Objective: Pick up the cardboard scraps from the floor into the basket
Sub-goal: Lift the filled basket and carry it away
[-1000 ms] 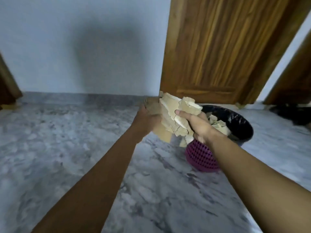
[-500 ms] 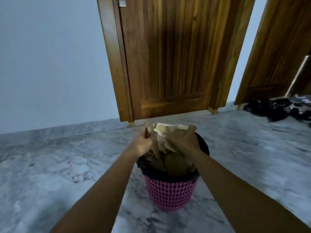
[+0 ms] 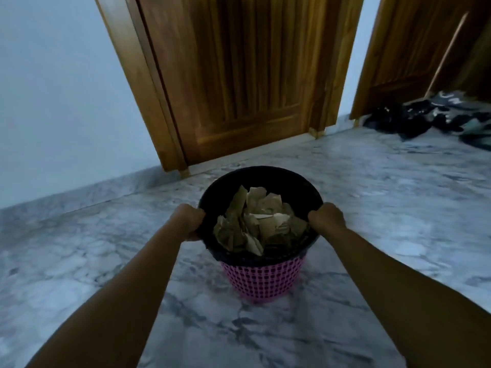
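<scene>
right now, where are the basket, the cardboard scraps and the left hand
basket (image 3: 263,281), head view, on its pink mesh wall
cardboard scraps (image 3: 261,221), head view, middle of the pile inside the basket
left hand (image 3: 190,221), head view, on the knuckles gripping the rim

I see grey-veined marble floor (image 3: 398,208) throughout; wooden door (image 3: 239,88) at 12; pale wall (image 3: 53,102) at 10; second wooden door (image 3: 414,49), dark clothes heap (image 3: 430,120) at 2. Light dim.
</scene>
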Available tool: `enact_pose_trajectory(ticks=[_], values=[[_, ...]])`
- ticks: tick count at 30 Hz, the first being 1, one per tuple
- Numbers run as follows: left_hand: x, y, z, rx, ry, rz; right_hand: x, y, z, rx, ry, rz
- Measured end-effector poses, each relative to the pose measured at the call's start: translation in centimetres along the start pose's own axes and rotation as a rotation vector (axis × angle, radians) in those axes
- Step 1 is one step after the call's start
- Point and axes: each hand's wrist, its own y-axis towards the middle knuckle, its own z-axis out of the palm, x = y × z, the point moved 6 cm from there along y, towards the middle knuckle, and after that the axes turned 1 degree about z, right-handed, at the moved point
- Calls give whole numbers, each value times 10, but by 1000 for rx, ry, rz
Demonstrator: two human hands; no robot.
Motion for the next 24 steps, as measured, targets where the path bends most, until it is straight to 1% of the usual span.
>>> enact_pose_trajectory(ticks=[3, 4, 9, 11, 14, 16, 18, 21, 24], values=[[-22, 18, 2, -16, 32, 62, 0, -14, -15, -27, 95, 22], [-35, 15, 2, 8, 36, 70, -3, -18, -27, -56, 115, 45], [-133, -44, 7, 186, 120, 108, -5, -72, -123, -174, 173, 191], [-181, -81, 15, 293, 170, 112, -7, -112, -184, -235, 201, 273], [-261, -162, 29, 421, 270, 152, -16, -191, -286, -337, 227, 403], [-314, -229, 39, 474, 346, 189, -23, -250, -353, -390, 234, 473], [-360, -296, 50, 530, 365, 209, -30, -307, -415, -447, 257, 539], [-413, -390, 65, 600, 427, 234, -40, -382, -493, -509, 304, 652], [-449, -465, 81, 674, 475, 245, -56, -440, -553, -545, 342, 731]])
